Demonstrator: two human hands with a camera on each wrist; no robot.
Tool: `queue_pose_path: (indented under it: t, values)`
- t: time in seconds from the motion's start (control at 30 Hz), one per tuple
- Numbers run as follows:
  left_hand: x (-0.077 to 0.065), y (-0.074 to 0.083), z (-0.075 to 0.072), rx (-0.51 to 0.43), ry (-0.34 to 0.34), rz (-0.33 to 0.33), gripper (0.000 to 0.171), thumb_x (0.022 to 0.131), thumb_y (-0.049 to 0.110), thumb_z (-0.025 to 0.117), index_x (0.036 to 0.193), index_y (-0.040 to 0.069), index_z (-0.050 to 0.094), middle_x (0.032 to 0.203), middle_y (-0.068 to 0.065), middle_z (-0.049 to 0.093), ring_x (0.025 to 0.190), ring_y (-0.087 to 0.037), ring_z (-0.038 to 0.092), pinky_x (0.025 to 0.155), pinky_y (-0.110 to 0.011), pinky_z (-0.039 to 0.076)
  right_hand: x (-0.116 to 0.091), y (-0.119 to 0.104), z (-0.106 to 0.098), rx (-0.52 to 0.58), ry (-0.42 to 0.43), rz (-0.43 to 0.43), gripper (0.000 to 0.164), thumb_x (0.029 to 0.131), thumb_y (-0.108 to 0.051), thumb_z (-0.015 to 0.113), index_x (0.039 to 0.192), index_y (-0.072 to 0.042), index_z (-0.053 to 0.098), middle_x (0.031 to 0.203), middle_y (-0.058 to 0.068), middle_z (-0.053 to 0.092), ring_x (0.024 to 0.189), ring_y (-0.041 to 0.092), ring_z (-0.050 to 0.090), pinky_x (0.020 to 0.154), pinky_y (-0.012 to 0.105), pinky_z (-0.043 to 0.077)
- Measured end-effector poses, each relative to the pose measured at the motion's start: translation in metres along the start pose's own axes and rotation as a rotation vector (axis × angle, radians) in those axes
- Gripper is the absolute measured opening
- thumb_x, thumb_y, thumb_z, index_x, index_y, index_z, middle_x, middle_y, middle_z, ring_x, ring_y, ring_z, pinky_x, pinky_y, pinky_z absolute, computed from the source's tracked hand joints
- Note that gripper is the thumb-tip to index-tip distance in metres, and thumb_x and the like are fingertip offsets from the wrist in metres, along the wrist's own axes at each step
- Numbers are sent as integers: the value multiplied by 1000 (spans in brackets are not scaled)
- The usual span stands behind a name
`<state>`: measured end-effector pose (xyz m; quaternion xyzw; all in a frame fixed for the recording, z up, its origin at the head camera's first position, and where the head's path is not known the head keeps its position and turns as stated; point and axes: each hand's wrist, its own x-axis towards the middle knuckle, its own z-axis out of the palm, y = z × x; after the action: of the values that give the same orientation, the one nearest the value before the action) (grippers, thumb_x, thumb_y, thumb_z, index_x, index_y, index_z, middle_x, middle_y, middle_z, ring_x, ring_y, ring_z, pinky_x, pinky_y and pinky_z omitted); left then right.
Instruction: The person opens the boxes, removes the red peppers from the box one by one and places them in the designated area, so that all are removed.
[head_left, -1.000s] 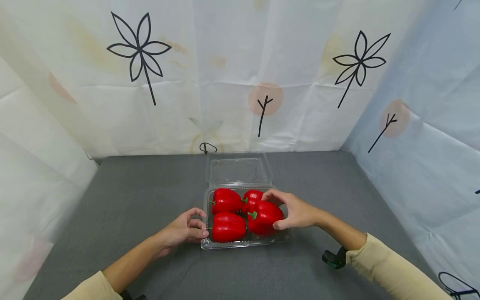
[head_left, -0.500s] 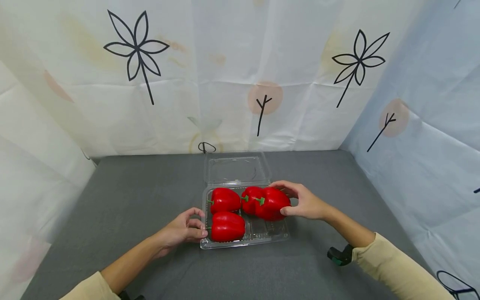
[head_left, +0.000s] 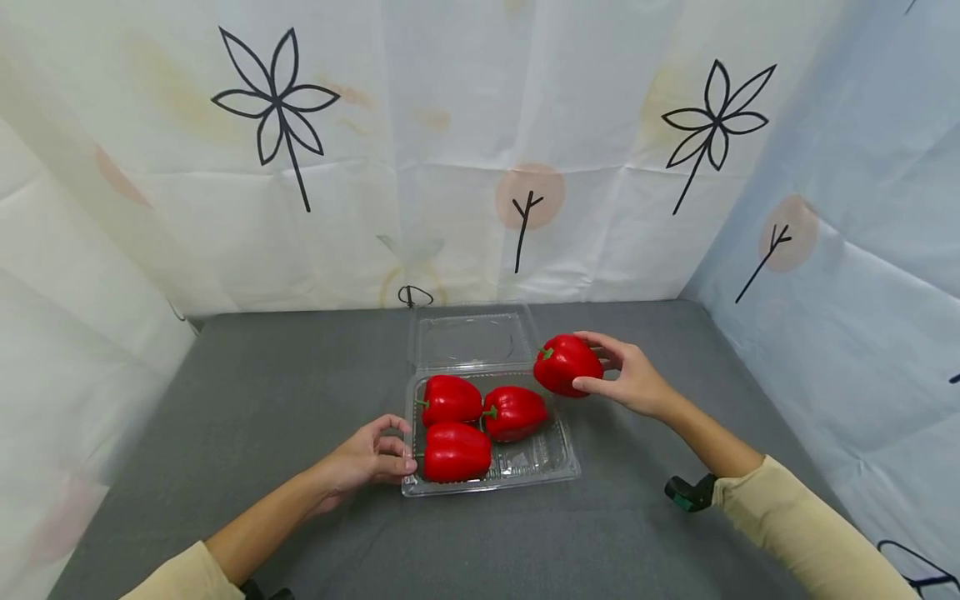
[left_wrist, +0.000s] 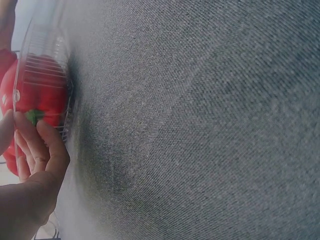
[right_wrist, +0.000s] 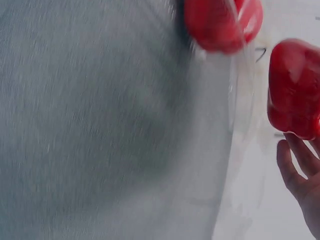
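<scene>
A red bell pepper (head_left: pixel 567 365) with a green stem is gripped between the thumb and fingers of my right hand (head_left: pixel 628 375), raised over the back right corner of the clear plastic container (head_left: pixel 536 475). In the right wrist view the same held bell pepper (right_wrist: pixel 295 90) is lifted off the table. Inside the container lie three more peppers: one at back left (head_left: pixel 452 400), one at front left (head_left: pixel 456 452), one at back right (head_left: pixel 514 413). My left hand (head_left: pixel 367 457) pinches the container's left rim, fingers outside the wall, as the left wrist view also shows.
The container's clear lid (head_left: pixel 476 337) lies folded back toward the rear of the grey table (head_left: pixel 315 375). Behind and at the sides hang pale curtains (head_left: pixel 465 125) with printed leaf shapes. A dark strap-like device (head_left: pixel 690 493) sits at the right wrist.
My right hand has lifted the bell pepper from the front right of the container, moving it back and to the right. The back right pepper is now uncovered. The left hand has stayed put.
</scene>
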<state>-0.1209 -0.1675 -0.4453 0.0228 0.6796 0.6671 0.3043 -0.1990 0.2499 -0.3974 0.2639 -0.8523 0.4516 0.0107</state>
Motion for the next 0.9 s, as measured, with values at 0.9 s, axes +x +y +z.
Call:
queue_pose_path:
  t: [0.9]
  values:
    - [2,-2,0,-3,22,-23,54,89,11,75,128,3,39,90,-5,64,81,-20,64,83,-37,56,17,81,-25,-240,283,254,66,93,-15,71,146,6,38,139,35,47,120,53,51,94,63,46]
